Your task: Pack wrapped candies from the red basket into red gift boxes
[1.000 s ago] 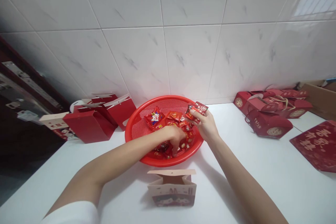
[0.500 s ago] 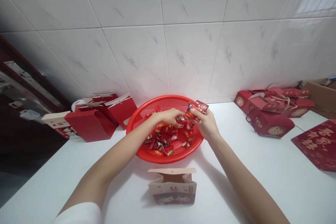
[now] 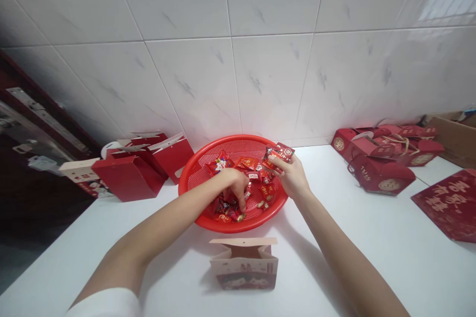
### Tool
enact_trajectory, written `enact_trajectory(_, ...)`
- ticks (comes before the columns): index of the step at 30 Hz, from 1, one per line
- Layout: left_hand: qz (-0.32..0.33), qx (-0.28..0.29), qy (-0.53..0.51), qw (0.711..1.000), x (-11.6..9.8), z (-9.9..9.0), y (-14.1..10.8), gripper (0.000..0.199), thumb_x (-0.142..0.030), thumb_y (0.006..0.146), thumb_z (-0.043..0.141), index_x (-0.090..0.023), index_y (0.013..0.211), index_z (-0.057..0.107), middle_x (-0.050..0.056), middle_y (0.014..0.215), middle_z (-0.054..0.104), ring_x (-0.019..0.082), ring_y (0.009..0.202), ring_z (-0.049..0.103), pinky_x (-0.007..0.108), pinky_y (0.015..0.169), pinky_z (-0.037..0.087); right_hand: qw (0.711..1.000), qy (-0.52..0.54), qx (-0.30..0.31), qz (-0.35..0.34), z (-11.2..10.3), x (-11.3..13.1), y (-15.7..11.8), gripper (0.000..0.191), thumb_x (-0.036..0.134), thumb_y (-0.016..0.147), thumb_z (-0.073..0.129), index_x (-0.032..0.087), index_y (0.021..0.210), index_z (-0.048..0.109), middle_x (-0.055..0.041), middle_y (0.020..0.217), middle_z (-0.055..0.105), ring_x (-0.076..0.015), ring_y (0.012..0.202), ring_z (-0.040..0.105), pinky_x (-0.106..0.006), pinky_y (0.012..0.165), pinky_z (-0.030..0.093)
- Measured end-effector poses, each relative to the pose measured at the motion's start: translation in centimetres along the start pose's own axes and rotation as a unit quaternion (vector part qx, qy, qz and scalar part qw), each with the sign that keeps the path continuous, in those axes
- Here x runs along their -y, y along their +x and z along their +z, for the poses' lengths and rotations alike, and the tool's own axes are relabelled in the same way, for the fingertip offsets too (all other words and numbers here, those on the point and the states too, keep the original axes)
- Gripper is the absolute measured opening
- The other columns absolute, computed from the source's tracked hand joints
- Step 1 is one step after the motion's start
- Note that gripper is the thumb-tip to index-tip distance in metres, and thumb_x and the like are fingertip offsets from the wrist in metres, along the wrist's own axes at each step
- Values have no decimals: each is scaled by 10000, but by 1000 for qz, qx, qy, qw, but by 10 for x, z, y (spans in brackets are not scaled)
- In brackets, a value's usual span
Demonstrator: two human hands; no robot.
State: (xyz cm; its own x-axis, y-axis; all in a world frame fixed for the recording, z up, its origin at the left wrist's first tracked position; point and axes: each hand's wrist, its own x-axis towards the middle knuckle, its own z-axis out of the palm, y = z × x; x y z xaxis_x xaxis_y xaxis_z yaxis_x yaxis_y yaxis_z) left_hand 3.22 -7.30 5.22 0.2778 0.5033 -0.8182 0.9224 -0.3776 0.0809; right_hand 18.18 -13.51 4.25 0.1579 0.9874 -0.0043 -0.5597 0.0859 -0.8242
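A red plastic basket [image 3: 238,226] holds many small red wrapped candies [image 3: 266,190]. My left hand [image 3: 237,187] reaches down into it, one finger extended toward a gold-and-red wrapped candy [image 3: 240,217] near the front. Its other fingers are partly hidden behind the hand; I see nothing held in them. At the basket's right rim, my right hand [image 3: 293,174] is closed on several red candy packets [image 3: 277,153], thumb on top. In front of the basket stands a cream and red paper gift bag [image 3: 245,273] with its top open.
Red gift bags [image 3: 124,178] stand at the left, beside a cream printed box [image 3: 84,176]. Dark red candy boxes [image 3: 383,173] with cord handles, a cardboard box [image 3: 455,136] and a red printed bag [image 3: 449,203] lie right. A tiled wall [image 3: 267,84] rises behind the white table [image 3: 167,277].
My left hand has moved from the basket's middle right toward its front left, uncovering candies behind it. My right hand keeps its packets in nearly the same place.
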Motion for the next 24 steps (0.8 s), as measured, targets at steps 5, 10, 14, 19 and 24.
enact_trajectory(5,49,-57,128,989,-11,5,4,394,-381,473,935,-168,745,746,78,765,739,263,718,683,338,701,549,1000,-5,7,-1,0,-1,-1,421,242,533,902,190,879,667,-27,870,743,-212,822,697,-357,737,601)
enact_trajectory(10,144,-124,79,979,6,-8,-1,397,-315,602,864,-216,972,757,29,964,752,218,849,671,252,713,499,1000,-10,10,-5,0,0,-1,426,247,546,898,200,898,662,-12,850,736,-204,802,691,-357,732,592)
enact_trajectory(14,170,-173,53,969,18,-18,-5,546,-223,647,806,-235,1183,702,29,1113,720,227,949,652,249,757,491,1000,-13,12,-10,-2,-1,0,414,246,550,891,204,890,659,-2,828,728,-193,780,683,-353,740,583)
enact_trajectory(19,187,-192,31,963,25,-22,-6,715,-135,666,754,-238,1358,605,38,1243,691,239,1080,629,246,824,485,1000,-14,16,-13,-1,-1,0,426,246,542,893,202,892,655,-3,827,731,-195,776,682,-354,736,586)
enact_trajectory(24,197,-218,7,956,26,-20,-8,749,-133,664,759,-284,1381,598,19,1263,693,245,1097,635,250,853,481,1000,-12,11,-11,1,0,-1,432,241,535,894,201,894,657,3,813,729,-191,773,681,-335,707,585)
